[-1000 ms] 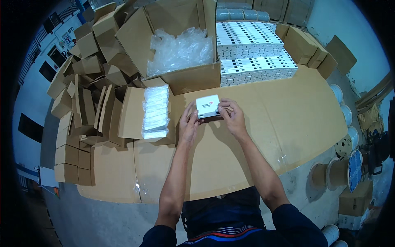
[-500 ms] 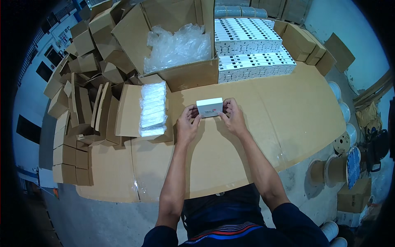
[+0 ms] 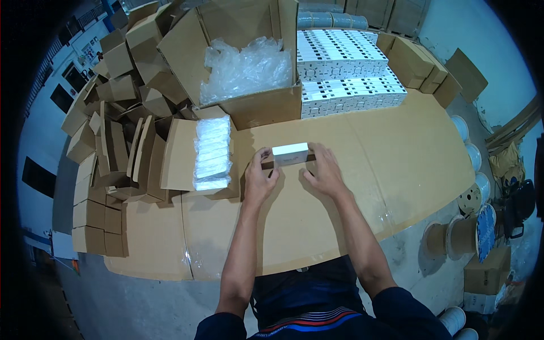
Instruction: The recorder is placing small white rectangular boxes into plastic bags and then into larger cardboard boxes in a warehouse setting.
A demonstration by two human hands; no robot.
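A small white carton [image 3: 290,153] stands on the cardboard-covered table [image 3: 396,164] in front of me. My left hand [image 3: 259,177] grips its left end and my right hand [image 3: 323,170] grips its right end, fingers curled round the sides. Just left of my left hand lies a row of white items wrapped in clear plastic [image 3: 212,153], resting in a low open cardboard box.
A large open cardboard box [image 3: 266,105] filled with crumpled clear plastic stands behind the carton. Stacks of white printed boxes [image 3: 345,73] sit at the back right. Piles of folded and empty brown cartons [image 3: 113,153] crowd the left side. Cable spools [image 3: 453,235] stand on the floor at right.
The white carton has turned level and come down a little nearer to me, between both hands. The view has shifted slightly.
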